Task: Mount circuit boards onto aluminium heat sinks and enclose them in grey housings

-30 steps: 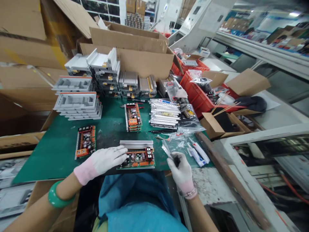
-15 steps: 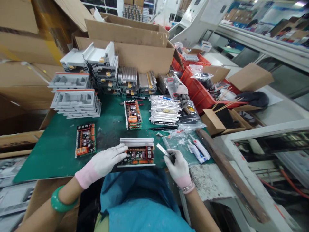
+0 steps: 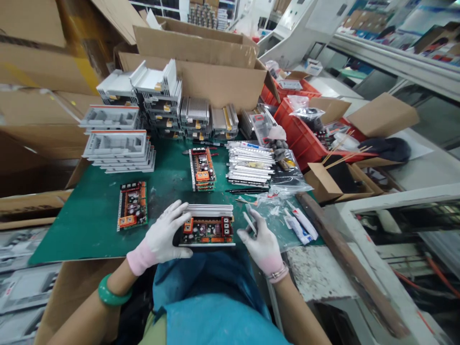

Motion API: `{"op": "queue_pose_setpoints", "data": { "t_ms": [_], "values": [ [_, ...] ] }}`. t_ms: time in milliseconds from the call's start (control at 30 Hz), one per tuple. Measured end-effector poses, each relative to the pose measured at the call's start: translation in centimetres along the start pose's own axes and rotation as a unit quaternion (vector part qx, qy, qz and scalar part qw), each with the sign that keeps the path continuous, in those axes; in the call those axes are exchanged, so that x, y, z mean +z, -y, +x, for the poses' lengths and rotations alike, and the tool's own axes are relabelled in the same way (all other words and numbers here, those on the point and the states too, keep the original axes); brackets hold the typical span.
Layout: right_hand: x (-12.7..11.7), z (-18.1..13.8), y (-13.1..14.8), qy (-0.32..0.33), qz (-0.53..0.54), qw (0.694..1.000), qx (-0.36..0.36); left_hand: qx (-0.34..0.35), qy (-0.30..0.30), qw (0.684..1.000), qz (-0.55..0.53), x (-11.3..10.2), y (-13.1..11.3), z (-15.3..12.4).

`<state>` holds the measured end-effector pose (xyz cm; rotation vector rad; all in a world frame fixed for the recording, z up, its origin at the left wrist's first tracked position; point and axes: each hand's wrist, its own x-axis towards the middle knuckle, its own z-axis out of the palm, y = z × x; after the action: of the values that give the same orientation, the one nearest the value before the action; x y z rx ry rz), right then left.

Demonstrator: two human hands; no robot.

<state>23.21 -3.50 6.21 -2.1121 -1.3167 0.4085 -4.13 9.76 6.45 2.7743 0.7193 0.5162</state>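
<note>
You are spreading your left hand (image 3: 160,234) open, its fingertips touching the left end of a green circuit board (image 3: 206,231). You are pinching your right hand (image 3: 260,238) together on a small silver strip (image 3: 250,224). The board is lying flat on a green mat (image 3: 75,235), at 3 o'clock from your left hand and 9 o'clock from your right. It is carrying orange connectors, and one silver heat sink (image 3: 209,210) is running along its far edge. One loose board (image 3: 132,205) is sitting at 10 o'clock from your left hand, and one stack of boards (image 3: 202,168) is standing at 1 o'clock. A pile of silver strips (image 3: 249,164) is lying at 12 o'clock from your right hand, and two white tubes (image 3: 301,224) are lying at 3 o'clock.
</note>
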Motion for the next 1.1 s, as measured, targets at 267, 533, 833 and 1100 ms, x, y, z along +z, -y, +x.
{"op": "queue_pose_setpoints", "data": {
  "t_ms": [267,533,833,1100],
  "values": [
    [1.4,1.6,3.6,0.078,-0.110,0.989,-0.059,-0.082,0.033,0.995,-0.035,0.9,-0.6,-0.2],
    [0.8,2.3,3.4,0.096,-0.107,0.989,-0.045,-0.085,0.037,0.993,-0.073,0.7,-0.8,-0.5],
    [0.0,1.4,3.8,0.136,-0.106,0.985,-0.016,-0.097,0.048,0.992,-0.061,0.7,-0.8,-0.5],
    [-1.4,0.5,-0.6,-0.033,-0.028,0.998,-0.037,-0.026,0.002,0.996,-0.090,0.5,-1.0,-1.1]
  ]
}}
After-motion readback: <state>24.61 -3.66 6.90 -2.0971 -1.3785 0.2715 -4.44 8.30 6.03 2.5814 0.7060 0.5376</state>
